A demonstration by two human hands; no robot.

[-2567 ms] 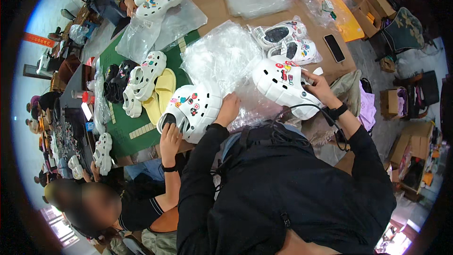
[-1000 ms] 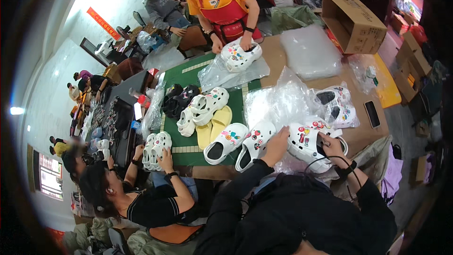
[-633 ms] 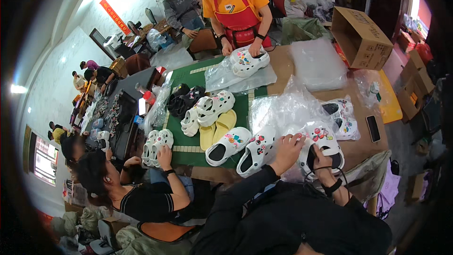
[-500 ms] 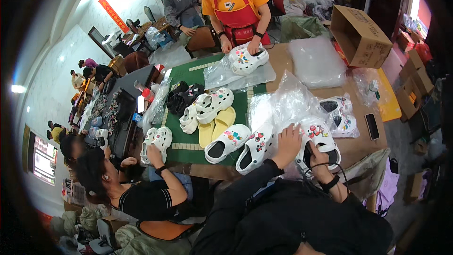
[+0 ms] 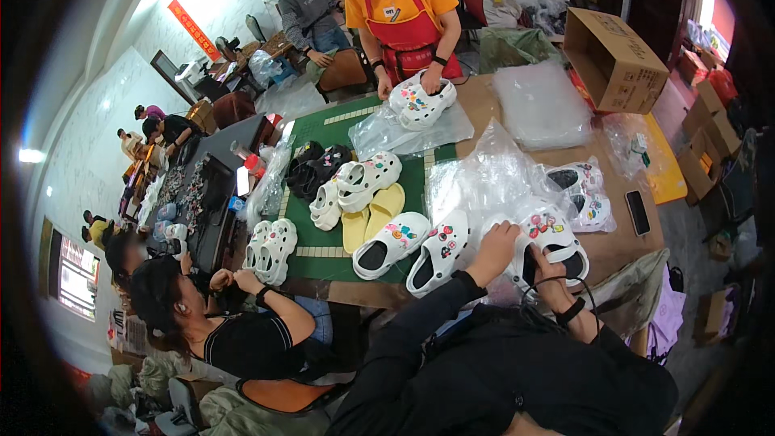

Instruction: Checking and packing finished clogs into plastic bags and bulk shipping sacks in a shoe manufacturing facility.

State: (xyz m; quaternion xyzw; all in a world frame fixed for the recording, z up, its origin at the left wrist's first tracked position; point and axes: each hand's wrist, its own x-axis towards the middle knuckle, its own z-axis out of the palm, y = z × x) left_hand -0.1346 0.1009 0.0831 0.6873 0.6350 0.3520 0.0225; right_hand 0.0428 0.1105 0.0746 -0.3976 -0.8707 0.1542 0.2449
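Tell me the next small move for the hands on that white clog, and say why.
Probably slide the white charm-studded foam clog into the crinkled clear plastic bag just behind it. Both the left hand and right hand are already on the clog, and its mate lies loose alongside, unbagged.

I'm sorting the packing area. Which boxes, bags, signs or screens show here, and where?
Open box: brown cardboard, table's far right corner.
Bag stack: clear plastic, flat, beside the box.
Bagged clogs: white pair in clear bag, right of the right hand.
Phone: black slab, right table edge.
Red signs: strips on the far wall.
Screen: lit rectangle, far left.
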